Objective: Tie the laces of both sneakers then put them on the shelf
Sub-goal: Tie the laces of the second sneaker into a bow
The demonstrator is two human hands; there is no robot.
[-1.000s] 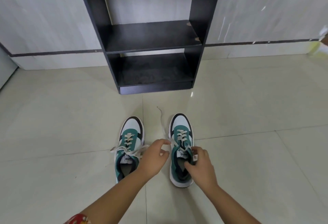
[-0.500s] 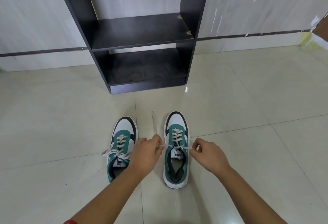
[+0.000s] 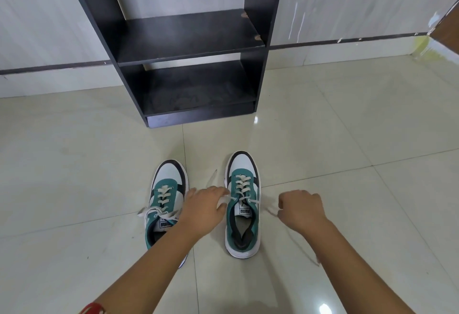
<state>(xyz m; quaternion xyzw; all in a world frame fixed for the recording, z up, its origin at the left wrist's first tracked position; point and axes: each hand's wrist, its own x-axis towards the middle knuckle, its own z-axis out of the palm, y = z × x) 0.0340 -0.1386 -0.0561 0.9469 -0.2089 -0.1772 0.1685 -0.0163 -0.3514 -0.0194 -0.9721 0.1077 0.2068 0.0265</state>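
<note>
Two green, white and black sneakers stand side by side on the pale tiled floor (image 3: 74, 164), toes pointing at the black shelf (image 3: 188, 38), which stands against the wall beyond them. The right sneaker (image 3: 243, 204) carries a white tongue label reading "PUMA"; the left sneaker (image 3: 165, 204), just beside it, shows the same label, partly hidden by loose lace ends that trail off its side.

The left hand (image 3: 203, 210) sits between the two shoes, its fingers closed on one lace (image 3: 223, 199) of the right sneaker. The right hand (image 3: 301, 210), on the far side of that sneaker, is curled into a loose fist around the other lace (image 3: 263, 204), which is blurred. Both laces stretch outward from the top eyelets. A red band (image 3: 93, 308) shows on the left forearm.
</note>
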